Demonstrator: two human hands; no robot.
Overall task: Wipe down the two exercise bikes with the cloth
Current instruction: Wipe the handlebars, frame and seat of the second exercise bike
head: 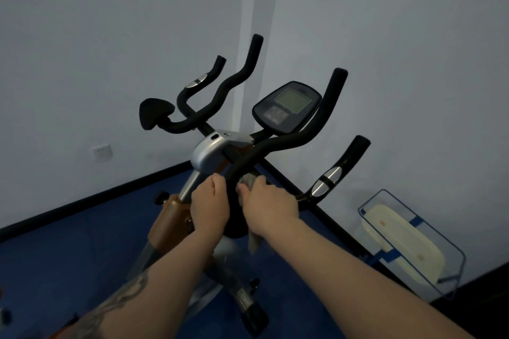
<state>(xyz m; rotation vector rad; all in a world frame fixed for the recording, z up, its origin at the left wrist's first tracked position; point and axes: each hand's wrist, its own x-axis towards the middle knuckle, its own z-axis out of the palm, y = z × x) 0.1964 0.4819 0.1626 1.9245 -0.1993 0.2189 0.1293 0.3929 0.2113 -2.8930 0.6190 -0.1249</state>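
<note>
An exercise bike [209, 154] with black foam handlebars [289, 140], a silver stem cover and a dark console [286, 106] stands in the room's corner. My left hand [210, 208] grips the black bar near the stem, fingers curled round it. My right hand [268, 201] holds a grey cloth [249, 181] bunched against the near end of the right handlebar; a loose end of the cloth hangs below my wrist. Only one bike is fully in view.
A clear plastic bin [440, 231] with blue trim and a cream insert leans against the right wall. Blue carpet [82, 242] covers the floor, with black skirting along white walls. A wall socket [102, 152] sits at the left. Orange bits show at the bottom left edge.
</note>
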